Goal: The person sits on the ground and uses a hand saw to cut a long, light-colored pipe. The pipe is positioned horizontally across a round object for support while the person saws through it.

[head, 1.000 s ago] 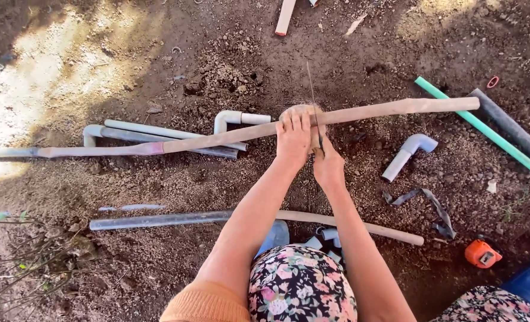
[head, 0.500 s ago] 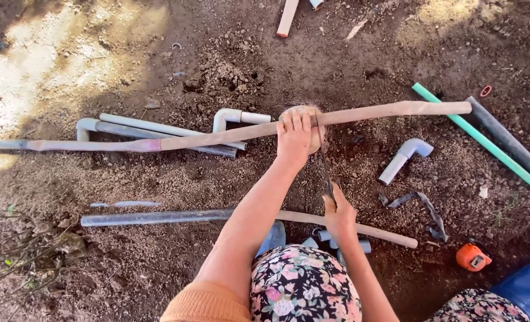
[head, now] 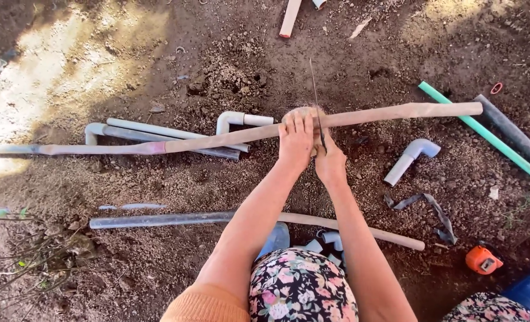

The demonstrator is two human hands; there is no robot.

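The ground (head: 157, 250) was bare, crumbly brown earth, sunlit toward ten o'clock and shaded elsewhere. Across it, from nine o'clock to two o'clock, a long dusty pipe (head: 396, 111) was held clear of the soil, its far end reaching out at two o'clock. Beneath it, near ten o'clock, grey pipes with bends (head: 157, 131) were laid side by side, and a second long pipe (head: 175, 219) was stretched across at six o'clock, just beyond the floral-clad knees. A green pipe (head: 485, 134) and a dark pipe (head: 515, 137) were set together at three o'clock, with a grey elbow piece (head: 411, 158) nearer the centre and a small orange tape measure (head: 482, 260) at four o'clock. At the centre, the left hand (head: 296, 140) was wrapped over the long pipe, fingers pressed down together on top of it. The right hand (head: 330, 164) was closed around the near end of a thin saw blade (head: 315, 95), which was laid across the pipe just beside the left fingers and pointed toward twelve o'clock. For a clean cut, the pipe would best be kept pinned hard against any roll, the blade kept square to it, the strokes kept long and light, and the left fingers kept just clear of the teeth.
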